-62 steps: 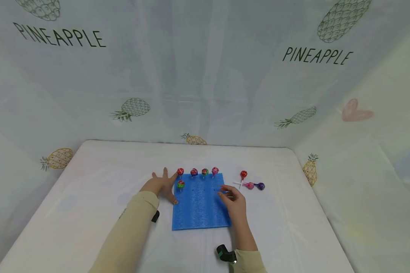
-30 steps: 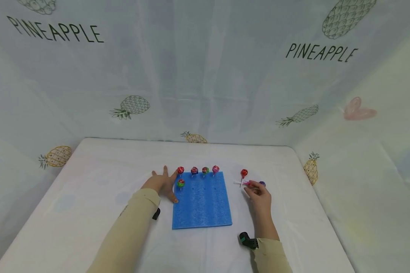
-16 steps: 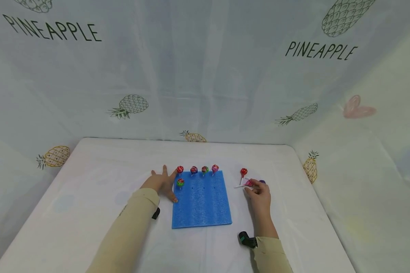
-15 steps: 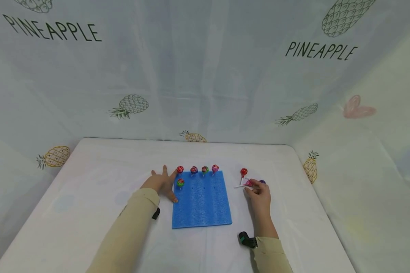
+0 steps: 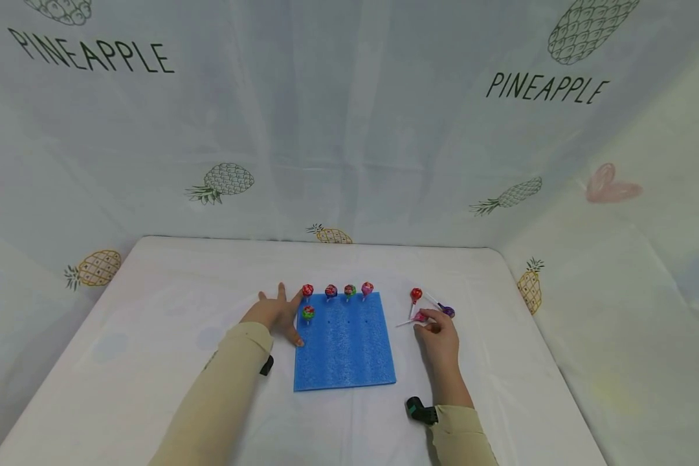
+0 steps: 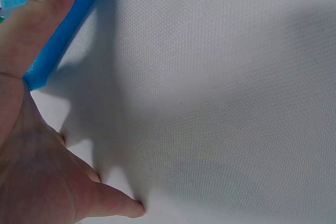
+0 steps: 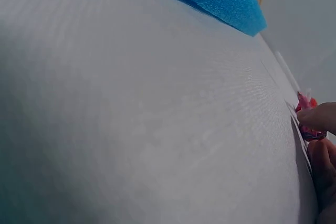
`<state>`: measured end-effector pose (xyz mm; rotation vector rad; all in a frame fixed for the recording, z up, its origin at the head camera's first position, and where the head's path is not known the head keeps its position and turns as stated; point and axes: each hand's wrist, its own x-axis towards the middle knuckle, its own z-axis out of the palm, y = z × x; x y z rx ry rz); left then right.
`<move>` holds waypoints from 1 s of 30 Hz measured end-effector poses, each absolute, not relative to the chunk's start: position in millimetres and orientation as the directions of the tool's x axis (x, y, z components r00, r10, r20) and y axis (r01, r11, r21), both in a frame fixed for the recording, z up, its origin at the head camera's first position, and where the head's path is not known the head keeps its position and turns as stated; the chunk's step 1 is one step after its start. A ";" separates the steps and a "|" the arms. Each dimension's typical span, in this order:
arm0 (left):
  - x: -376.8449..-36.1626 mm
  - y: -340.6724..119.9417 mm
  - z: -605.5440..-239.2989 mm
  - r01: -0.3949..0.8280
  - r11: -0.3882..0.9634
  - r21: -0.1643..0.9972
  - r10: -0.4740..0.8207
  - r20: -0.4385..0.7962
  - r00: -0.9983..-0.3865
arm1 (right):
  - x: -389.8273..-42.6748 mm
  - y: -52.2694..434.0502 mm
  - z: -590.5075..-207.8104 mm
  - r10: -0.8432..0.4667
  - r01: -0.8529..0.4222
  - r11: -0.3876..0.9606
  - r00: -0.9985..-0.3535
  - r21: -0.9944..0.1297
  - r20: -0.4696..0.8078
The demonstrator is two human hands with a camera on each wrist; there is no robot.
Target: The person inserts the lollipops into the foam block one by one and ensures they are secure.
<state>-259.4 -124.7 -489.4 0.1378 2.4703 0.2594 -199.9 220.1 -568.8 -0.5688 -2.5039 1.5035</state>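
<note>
Head view: white-covered tabletop (image 5: 151,336), blue foam board (image 5: 343,343) lying flat near the middle, toward the front edge. Four wrapped lollipops stand upright in a row along the board's far edge; a fifth, the green lollipop (image 5: 308,313), stands in the second row at the board's left side.

Left hand (image 5: 274,314): fingers spread straight, palm down on the tabletop just beside the board's far left corner, thumb lying along the board's left edge. Left wrist view confirms the thumb pressed against the foam edge and the other fingers flat on the cloth. It holds nothing.

Right hand (image 5: 439,333): on the tabletop to the right of the board, fingers curled, fingertips pinching the pink lollipop (image 5: 421,316), whose white stick points left toward the board. Right wrist view shows a fingertip on the pink wrapper (image 7: 307,109), low against the cloth.

Loose lollipops by the same hand: red lollipop (image 5: 416,294) just beyond the pink one; purple lollipop (image 5: 447,311) touching or just beside the fingers, exact contact not resolvable.

Pineapple-print curtain (image 5: 349,129) encloses the far and side edges.
</note>
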 end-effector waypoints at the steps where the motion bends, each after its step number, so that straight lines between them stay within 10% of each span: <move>1: -259.2 -124.8 -489.4 0.034 0.975 0.218 0.161 -0.595 -0.788 | -199.3 219.9 -568.8 0.402 0.242 0.429 -0.914 -0.870 -0.056; 30: -256.7 -124.0 -486.6 0.058 0.975 0.215 0.178 -0.591 -0.787 | -193.4 220.3 -570.3 0.317 0.178 0.482 -0.948 -0.858 -0.019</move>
